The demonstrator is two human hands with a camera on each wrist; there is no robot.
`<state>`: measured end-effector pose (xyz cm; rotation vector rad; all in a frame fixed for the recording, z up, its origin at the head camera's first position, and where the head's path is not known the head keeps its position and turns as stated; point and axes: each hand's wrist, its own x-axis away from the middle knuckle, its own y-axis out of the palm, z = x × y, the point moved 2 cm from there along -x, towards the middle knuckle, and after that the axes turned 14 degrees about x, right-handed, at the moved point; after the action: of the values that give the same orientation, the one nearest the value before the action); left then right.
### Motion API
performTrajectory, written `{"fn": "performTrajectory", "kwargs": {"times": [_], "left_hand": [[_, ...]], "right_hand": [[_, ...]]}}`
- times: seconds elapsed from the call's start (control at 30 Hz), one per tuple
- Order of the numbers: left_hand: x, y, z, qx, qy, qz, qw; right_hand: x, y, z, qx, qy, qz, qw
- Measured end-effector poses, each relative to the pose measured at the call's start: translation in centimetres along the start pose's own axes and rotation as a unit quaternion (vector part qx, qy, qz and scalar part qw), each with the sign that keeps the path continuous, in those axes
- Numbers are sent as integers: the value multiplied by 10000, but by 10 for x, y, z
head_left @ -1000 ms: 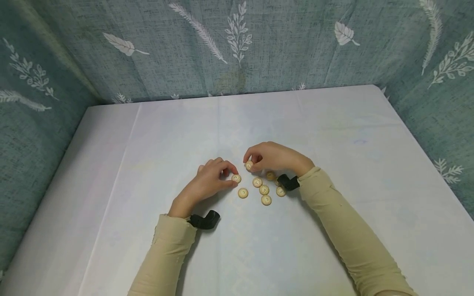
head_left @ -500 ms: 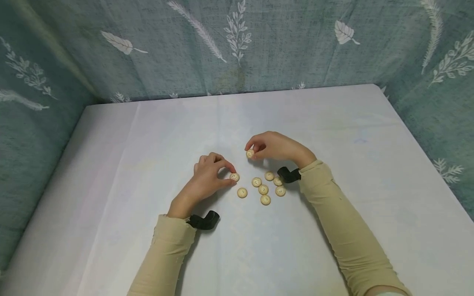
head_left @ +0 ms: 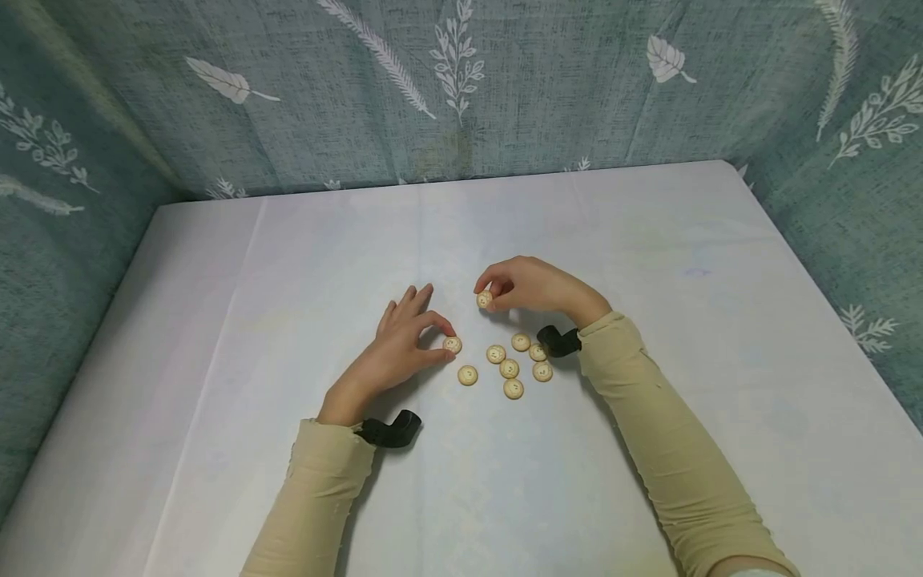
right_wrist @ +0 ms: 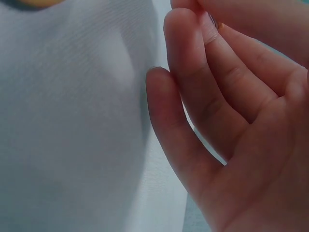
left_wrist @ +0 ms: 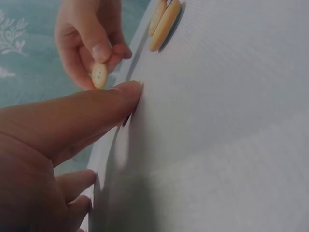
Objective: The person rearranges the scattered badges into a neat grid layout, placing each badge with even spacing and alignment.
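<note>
In the head view my left hand (head_left: 395, 349) pinches a small round cream biscuit (head_left: 452, 344) with dots in its middle, thumb and index tips at its opposite edges. The other left fingers stretch away from it. In the left wrist view the thumb covers most of that biscuit. Farther back and to the right, my right hand (head_left: 537, 286) grips a second biscuit (head_left: 484, 300) between thumb and fingers; the left wrist view shows this biscuit (left_wrist: 100, 75) tilted on edge in the fingertips. A single loose biscuit (head_left: 467, 375) lies just in front of the left fingertips.
Several more biscuits (head_left: 509, 369) lie loosely grouped on the white-covered table (head_left: 613, 497), near the right wrist. Black wrist-worn pieces (head_left: 392, 429) stick out beside both sleeve cuffs. A green leaf-patterned curtain (head_left: 360, 120) hangs along the table's far and side edges.
The right hand has moved up and away from the loose biscuits with its biscuit. The left hand's free fingers have straightened while its pinch stays; the view has shifted slightly.
</note>
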<state>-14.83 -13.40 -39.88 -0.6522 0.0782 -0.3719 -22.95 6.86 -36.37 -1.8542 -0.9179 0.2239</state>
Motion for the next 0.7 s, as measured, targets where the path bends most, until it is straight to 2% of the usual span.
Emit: {"fn": "performTrajectory", "kwargs": {"times": [0.23, 0.43, 0.7], "left_hand": [[-2, -2, 0, -47, 11, -59, 10000], [-2, -1, 0, -28, -25, -81, 10000], [-1, 1, -2, -19, -50, -82, 10000]], "right_hand": [[-4, 1, 2, 133, 30, 6, 9999], [-9, 2, 2, 405, 230, -90, 9989], [-17, 4, 0, 482, 412, -198, 9978]]}}
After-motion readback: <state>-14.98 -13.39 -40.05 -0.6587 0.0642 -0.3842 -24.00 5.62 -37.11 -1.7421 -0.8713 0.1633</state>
